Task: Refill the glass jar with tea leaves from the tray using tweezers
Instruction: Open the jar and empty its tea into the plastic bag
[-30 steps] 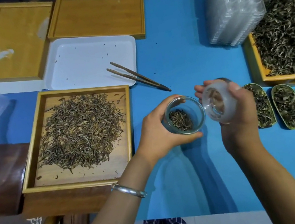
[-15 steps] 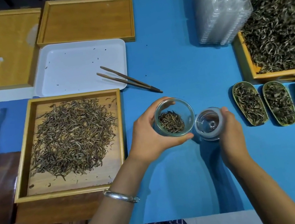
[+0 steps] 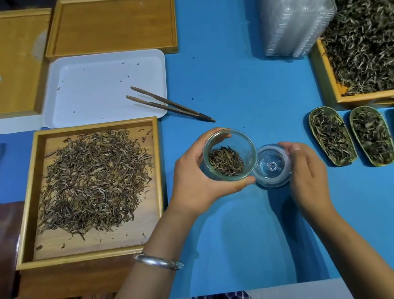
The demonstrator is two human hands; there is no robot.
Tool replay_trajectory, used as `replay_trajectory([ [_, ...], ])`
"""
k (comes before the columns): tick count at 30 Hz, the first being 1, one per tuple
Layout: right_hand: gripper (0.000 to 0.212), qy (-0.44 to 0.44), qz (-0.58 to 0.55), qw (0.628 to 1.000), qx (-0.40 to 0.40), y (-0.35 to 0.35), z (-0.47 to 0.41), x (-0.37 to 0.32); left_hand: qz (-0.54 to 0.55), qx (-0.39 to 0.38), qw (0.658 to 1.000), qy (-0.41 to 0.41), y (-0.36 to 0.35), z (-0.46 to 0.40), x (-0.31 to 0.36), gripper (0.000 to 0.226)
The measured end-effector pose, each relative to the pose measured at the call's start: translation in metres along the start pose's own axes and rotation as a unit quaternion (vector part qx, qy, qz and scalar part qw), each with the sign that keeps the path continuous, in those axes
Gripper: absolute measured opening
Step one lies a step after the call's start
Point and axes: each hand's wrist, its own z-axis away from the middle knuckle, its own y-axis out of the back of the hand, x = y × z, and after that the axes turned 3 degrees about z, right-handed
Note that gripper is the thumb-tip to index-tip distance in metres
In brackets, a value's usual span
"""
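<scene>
Open jar in hand, lid down beside it, tweezers not yet picked up.

The clear round glass jar (image 3: 230, 155), holding a little tea, sits tilted in the left hand (image 3: 196, 183), whose grip curls around its wall; tilting further could spill leaves. The right hand (image 3: 305, 175) pinches the clear glass lid (image 3: 271, 165) on the blue counter (image 3: 228, 64), touching the jar: glass may chip. The brown wooden tweezers (image 3: 169, 104) lie well apart, beyond the square wooden tray of tea leaves (image 3: 98, 252).

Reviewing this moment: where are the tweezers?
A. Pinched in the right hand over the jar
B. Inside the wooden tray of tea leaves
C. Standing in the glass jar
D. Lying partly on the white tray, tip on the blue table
D: the tweezers lie untouched, their open ends over the corner of the white tray and the joined tip on the blue table, while the left hand grips the glass jar and the right hand holds the lid.
</scene>
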Motion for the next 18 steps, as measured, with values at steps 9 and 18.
replay_trajectory([
  [9, 0.052, 0.258, 0.106, 0.955, -0.106, 0.01, 0.028, -0.037, -0.001, -0.008, 1.0, 0.021, 0.001, 0.004, 0.005, 0.079],
  [18, 0.077, 0.205, 0.014, 0.959, -0.195, -0.022, 0.035, -0.051, 0.01, -0.047, 0.998, 0.048, 0.005, 0.005, 0.011, 0.094],
])
